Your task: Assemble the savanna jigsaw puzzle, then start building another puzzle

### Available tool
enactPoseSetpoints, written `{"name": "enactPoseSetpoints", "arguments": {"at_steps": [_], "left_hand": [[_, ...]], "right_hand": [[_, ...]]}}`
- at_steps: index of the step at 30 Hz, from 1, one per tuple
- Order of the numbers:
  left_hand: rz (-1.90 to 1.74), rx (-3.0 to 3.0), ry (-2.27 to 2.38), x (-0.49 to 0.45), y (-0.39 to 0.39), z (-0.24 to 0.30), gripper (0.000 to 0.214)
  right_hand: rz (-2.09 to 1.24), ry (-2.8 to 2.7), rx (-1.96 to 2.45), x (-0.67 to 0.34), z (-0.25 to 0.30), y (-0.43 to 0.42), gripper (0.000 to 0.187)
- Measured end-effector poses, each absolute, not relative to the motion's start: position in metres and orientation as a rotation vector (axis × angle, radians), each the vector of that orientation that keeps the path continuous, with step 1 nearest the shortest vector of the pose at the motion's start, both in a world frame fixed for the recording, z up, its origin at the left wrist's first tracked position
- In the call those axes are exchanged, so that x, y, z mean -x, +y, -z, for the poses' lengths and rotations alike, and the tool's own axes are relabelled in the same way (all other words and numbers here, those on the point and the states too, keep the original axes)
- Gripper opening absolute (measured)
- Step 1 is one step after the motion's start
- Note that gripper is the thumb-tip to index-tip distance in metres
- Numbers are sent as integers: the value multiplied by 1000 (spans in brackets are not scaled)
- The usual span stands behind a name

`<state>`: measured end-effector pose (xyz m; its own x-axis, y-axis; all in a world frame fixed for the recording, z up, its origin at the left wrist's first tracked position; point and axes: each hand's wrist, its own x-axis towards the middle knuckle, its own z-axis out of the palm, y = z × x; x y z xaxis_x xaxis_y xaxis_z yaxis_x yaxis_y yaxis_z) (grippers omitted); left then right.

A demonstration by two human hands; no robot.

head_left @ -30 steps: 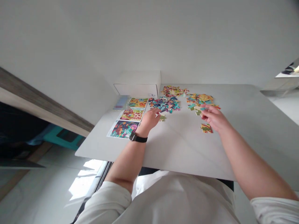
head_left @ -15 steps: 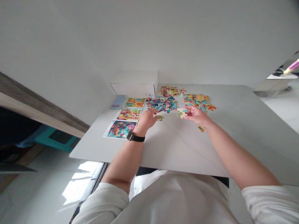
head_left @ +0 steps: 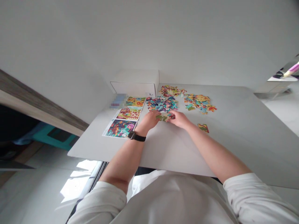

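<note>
My left hand [head_left: 150, 119] and my right hand [head_left: 178, 119] meet near the middle of a pale grey table [head_left: 187, 149]. Between them lie a few joined or touching jigsaw pieces [head_left: 163, 116]. The right fingers are closed on a piece there, and the left fingertips rest against the greenish piece beside it. A dark-toned heap of pieces [head_left: 162, 103] lies just beyond my hands. Further back are a yellow-red heap [head_left: 170, 91] and a spread of colourful pieces [head_left: 198, 102]. One loose piece [head_left: 203, 127] lies to the right.
A printed sheet of colourful pictures [head_left: 123, 119] lies left of my left hand. Behind it stands a white box [head_left: 135, 83] near the wall. A black watch [head_left: 136, 136] circles my left wrist. The table's near edge runs below my arms.
My right hand has moved left, carrying its piece away from the right-hand pieces until it meets my left hand. My left hand has stayed nearly in place.
</note>
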<state>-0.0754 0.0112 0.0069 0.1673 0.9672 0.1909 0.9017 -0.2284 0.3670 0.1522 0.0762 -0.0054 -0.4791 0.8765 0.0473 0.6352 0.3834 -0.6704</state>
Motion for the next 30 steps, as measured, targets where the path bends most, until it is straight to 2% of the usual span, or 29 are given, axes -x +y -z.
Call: {"name": "enactPoseSetpoints", "arguments": {"at_steps": [14,22,30], "left_hand": [[-528,-2218,1863,76,13,-8,37],[-582,-2309,1768,74,13,-5,32],[-524,-2349,1827,68,15,-2,30]], "right_hand": [[-774,-2271,1249,-149,6,75,57],[-445,-2476,1163,-146,9,70,51],[-341,-2534,1204,-149,12,68,42]]}}
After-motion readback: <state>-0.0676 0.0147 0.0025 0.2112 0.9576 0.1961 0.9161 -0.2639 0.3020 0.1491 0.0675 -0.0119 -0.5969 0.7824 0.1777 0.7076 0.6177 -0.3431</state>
